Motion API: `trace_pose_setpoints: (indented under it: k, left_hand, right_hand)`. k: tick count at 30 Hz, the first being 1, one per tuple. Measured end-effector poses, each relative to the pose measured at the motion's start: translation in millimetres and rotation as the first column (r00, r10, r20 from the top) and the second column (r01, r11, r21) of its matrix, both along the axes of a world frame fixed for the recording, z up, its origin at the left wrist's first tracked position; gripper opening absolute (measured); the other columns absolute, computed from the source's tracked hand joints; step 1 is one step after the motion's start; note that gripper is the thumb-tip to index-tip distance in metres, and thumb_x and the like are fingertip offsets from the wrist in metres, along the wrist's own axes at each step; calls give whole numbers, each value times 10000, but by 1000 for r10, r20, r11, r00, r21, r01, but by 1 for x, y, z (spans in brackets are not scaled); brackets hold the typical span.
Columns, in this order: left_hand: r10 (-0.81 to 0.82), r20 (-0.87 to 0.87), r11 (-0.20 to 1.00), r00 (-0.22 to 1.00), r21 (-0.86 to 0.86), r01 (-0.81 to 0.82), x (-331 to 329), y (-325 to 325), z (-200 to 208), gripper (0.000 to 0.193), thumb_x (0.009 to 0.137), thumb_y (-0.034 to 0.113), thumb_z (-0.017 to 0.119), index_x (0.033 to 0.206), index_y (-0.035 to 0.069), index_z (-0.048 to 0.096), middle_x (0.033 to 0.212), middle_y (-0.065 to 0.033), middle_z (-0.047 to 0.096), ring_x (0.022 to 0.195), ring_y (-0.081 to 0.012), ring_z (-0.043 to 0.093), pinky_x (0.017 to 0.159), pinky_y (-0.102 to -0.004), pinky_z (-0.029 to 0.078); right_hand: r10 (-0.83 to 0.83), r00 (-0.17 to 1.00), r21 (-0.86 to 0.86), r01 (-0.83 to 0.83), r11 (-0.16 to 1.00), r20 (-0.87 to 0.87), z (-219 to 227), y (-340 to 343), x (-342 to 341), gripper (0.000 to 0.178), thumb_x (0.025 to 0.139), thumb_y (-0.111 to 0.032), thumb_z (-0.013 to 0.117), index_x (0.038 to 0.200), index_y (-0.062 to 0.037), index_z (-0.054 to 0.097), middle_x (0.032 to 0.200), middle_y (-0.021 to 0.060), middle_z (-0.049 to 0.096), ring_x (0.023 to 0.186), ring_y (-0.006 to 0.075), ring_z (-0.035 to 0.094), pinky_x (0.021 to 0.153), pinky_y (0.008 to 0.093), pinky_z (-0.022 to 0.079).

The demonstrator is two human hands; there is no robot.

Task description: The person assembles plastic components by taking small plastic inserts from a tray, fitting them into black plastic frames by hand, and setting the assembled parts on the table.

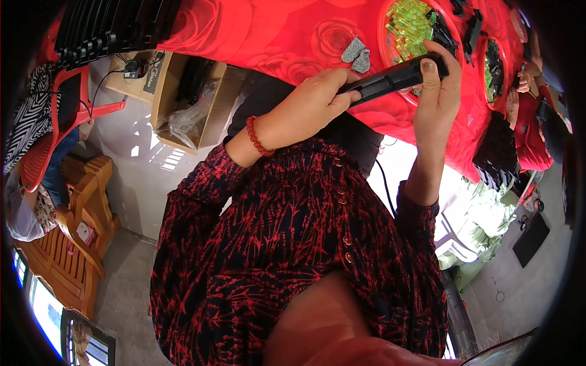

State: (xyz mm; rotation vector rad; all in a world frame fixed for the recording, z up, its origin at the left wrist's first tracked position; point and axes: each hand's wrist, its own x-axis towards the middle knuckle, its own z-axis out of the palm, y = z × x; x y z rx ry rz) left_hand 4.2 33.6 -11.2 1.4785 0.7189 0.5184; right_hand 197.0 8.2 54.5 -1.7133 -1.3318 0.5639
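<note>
A long black plastic casing (pixel 390 81) with a recess along its length is held slantwise above the front edge of the red rose-patterned tablecloth (pixel 274 36). My left hand (pixel 308 107), with a red bead bracelet at the wrist, is closed around its lower left end. The other end is gripped by my right hand (pixel 438 97), its thumb on the near side and fingers behind. Just beyond the casing is a round tray (pixel 381 36) of yellow-green translucent pieces (pixel 410 24) and small black parts. Two small grey fabric-like pieces (pixel 355 55) lie left of that tray.
A row of long black parts (pixel 110 30) lies at the far left of the table. Below stands a cardboard box (pixel 217 107) with plastic wrap, near a red plastic chair (pixel 46 146). On the right, a second tray (pixel 495 73) lies near another person's hand (pixel 523 81).
</note>
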Motion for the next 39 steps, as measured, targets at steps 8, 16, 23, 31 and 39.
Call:
trace_pose_setpoints:
  k: [8, 16, 23, 31, 39]
  left_hand:
    - [67, -39, 990, 997, 123, -61, -5, 9, 0, 324, 898, 89, 655, 1202, -1, 589, 941, -88, 673, 783, -105, 614, 708, -274, 494]
    - [543, 210, 832, 813, -262, -488, -12, 16, 2, 592, 915, 149, 665, 1409, 13, 369, 1302, -126, 514, 1064, -163, 573, 914, -303, 490]
    - [712, 329, 653, 620, -636, -412, 19, -17, 0, 666, 870, 14, 692, 1323, -26, 206, 1153, -159, 538, 994, -204, 622, 913, -326, 506]
    - [695, 342, 567, 632, -801, -190, 25, -3, 3, 357, 974, 146, 573, 1250, -18, 417, 1046, -69, 611, 979, -196, 630, 929, -357, 508]
    - [662, 401, 710, 633, -605, -360, 20, 0, 3, 225, 1002, 108, 493, 1190, -8, 451, 1092, -68, 553, 1050, -125, 553, 910, -319, 492]
  right_hand:
    - [9, 999, 24, -8, 1000, -50, -6, -3, 1, 247, 1005, -107, 506, 1222, 11, 513, 911, 67, 570, 698, 95, 560, 636, 225, 485]
    - [-162, 947, 9, 171, 985, -276, -14, -8, 6, 260, 1015, -119, 486, 1228, 31, 489, 985, 95, 563, 749, 129, 614, 684, 247, 530]
    - [-241, 948, 73, 261, 963, -207, -30, -15, -10, 285, 1017, -130, 483, 1249, 33, 453, 1078, 92, 509, 907, 115, 554, 764, 242, 512]
    - [-206, 878, 74, 262, 962, -431, -35, -18, -34, 232, 994, -53, 462, 1202, 38, 414, 1126, 137, 467, 910, 183, 592, 772, 321, 589]
    - [-59, 962, -194, 6, 981, -268, -41, -30, -17, 196, 951, -69, 547, 1133, 3, 545, 961, 62, 585, 909, 129, 581, 784, 293, 485]
